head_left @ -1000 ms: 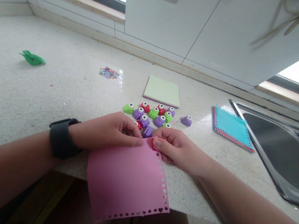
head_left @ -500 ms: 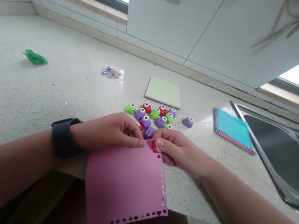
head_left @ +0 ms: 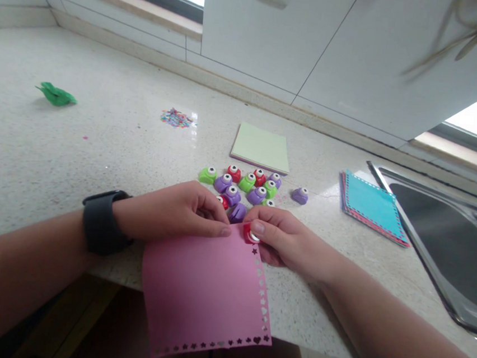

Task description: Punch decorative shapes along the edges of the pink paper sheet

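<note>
Head view: the pink paper sheet had star and heart holes along its right and near edges and hung over the counter edge. Its long axis ran from the hands toward the person, the near end skewed slightly right. The left hand pinched its far edge, and the right hand gripped a red punch on its far right corner.

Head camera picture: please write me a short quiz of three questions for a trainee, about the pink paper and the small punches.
1. True or false: the right hand holds a red punch at the far right corner of the pink paper.
2. Which edges of the pink paper show punched shapes? A) right and near edges; B) left edge only; C) none.
3. Short answer: what colour is the top sheet of the paper stack beside the sink?
Key: 1 true; 2 A; 3 blue.
</note>
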`<state>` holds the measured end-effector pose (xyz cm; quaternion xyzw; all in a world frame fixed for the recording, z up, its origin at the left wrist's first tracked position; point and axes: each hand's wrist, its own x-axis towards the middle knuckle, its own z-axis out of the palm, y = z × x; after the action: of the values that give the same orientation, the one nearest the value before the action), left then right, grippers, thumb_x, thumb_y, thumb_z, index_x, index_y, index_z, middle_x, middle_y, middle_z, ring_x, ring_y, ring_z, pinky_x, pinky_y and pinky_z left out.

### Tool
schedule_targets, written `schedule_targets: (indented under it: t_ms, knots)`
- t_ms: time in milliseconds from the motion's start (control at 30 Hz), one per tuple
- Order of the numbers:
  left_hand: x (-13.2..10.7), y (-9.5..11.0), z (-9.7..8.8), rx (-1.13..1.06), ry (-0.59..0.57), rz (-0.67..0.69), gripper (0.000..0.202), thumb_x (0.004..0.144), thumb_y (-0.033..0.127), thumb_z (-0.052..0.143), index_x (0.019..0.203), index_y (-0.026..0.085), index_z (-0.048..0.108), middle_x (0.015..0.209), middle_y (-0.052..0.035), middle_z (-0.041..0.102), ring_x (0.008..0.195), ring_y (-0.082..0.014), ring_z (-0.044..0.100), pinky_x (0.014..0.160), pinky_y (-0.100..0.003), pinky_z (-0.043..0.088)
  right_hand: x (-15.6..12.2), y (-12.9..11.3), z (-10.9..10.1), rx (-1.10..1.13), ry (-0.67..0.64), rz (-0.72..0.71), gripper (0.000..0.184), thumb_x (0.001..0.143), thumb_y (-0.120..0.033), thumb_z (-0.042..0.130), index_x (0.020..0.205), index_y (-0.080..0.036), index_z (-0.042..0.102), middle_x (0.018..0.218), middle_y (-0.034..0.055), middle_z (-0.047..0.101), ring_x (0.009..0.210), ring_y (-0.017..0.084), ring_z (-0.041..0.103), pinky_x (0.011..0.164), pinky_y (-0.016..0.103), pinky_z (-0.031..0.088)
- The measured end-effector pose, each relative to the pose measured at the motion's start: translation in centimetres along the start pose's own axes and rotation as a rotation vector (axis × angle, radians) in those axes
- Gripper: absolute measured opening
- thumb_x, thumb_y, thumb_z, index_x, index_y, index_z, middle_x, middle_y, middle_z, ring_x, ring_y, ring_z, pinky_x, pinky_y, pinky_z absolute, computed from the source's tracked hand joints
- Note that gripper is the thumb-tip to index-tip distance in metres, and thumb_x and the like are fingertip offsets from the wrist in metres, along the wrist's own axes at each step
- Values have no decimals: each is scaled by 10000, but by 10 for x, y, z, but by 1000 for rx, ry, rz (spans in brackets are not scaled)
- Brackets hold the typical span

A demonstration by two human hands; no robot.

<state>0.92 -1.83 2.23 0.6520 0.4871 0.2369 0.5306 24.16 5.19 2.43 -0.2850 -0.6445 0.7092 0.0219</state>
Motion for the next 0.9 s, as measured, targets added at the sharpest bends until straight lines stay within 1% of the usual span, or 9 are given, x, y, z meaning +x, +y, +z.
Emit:
schedule_targets:
  t_ms: [200,367,633,767,900]
  knots:
    - [0,-1,0,7,-11,2,319,879,461,641,888,172,775,824,-25,713,769,-167,603,659,-241,436,-1,1,0,31,8,11,385,935,-555,571,865,-178,530,576,-63,441,464,64,330,404,175,230]
    - [0,0,0,9,-12,2,305,887,442,637,874,168,769,798,-15,694,746,-150,583,635,-225,418,-1,1,2,97,14,8,371,928,-541,591,855,-184,521,610,-63,420,485,62,319,410,171,212]
    - [0,-1,0,-22,-15,-1,292,888,428,641,876,168,771,796,-13,692,727,-140,576,625,-221,415,-1,9,-3,75,8,-57,350,980,-510,518,861,-182,539,552,-68,430,442,62,285,393,192,184]
    - [0,-1,-1,-29,-19,-6,302,885,440,642,880,169,773,809,-19,693,741,-148,579,628,-227,417,-1,10,-3,113,7,-81,345,987,-494,512,845,-180,532,542,-75,411,439,61,273,394,197,184]
    - [0,-1,0,-40,-22,-7,303,884,442,643,879,168,771,801,-16,691,727,-142,574,623,-227,413,-2,9,-2,108,19,-73,345,985,-492,517,840,-180,531,538,-76,412,434,59,271,391,197,179]
